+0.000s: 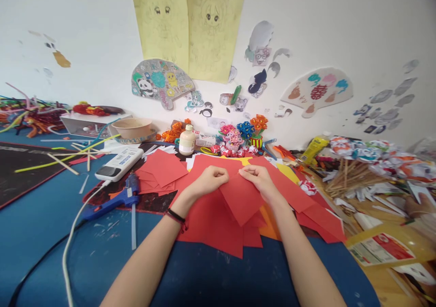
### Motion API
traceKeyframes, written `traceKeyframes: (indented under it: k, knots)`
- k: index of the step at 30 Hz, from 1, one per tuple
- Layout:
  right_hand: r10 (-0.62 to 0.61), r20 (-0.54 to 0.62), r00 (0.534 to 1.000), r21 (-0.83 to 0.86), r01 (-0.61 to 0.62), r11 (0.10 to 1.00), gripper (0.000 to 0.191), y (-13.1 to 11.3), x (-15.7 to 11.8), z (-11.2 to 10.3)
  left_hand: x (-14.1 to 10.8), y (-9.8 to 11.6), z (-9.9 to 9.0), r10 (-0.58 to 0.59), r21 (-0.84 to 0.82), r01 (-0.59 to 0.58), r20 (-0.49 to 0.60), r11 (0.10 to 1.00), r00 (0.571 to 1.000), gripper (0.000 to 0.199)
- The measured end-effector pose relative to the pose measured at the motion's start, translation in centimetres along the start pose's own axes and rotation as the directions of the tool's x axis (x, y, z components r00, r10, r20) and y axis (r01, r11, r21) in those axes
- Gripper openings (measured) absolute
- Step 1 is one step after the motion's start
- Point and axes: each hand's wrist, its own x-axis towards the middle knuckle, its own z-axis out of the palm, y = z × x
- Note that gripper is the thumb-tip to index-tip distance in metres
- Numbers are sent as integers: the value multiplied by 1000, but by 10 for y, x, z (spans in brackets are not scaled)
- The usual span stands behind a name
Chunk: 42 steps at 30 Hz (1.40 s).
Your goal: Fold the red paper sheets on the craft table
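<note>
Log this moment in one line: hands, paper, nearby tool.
left hand: curled at red paper square; right hand: pinching its top edge; beneath: red sheets; nearby: blue glue gun

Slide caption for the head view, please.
Left hand and right hand hold a red paper piece over red sheets, blue glue gun at left.

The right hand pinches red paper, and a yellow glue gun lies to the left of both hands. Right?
No, the glue gun is blue, not yellow, as the head view shows. It does lie to the left, and the right hand does pinch red paper.
</note>
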Motion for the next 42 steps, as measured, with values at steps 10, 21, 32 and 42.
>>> traceKeyframes:
  k: [10, 21, 32, 42]
  knots:
    - [4, -351, 936, 73, 24, 997, 31, 6, 9, -32, -1, -5, -19, -37, 82, 51, -158, 995, 987, 27]
    - [1, 158, 987, -81, 12, 997, 29, 6, 0, 2, 5, -28, -4, -100, -44, 91, -372, 995, 923, 45]
    - [-74, 291, 954, -190, 133, 973, 28, 9, 0, 18, 5, -20, 4, -24, 116, 42, -158, 992, 987, 49]
    - [-85, 260, 962, -206, 141, 968, 30, 16, 4, 21, 6, -21, 1, 46, 261, 12, -216, 965, 975, 41]
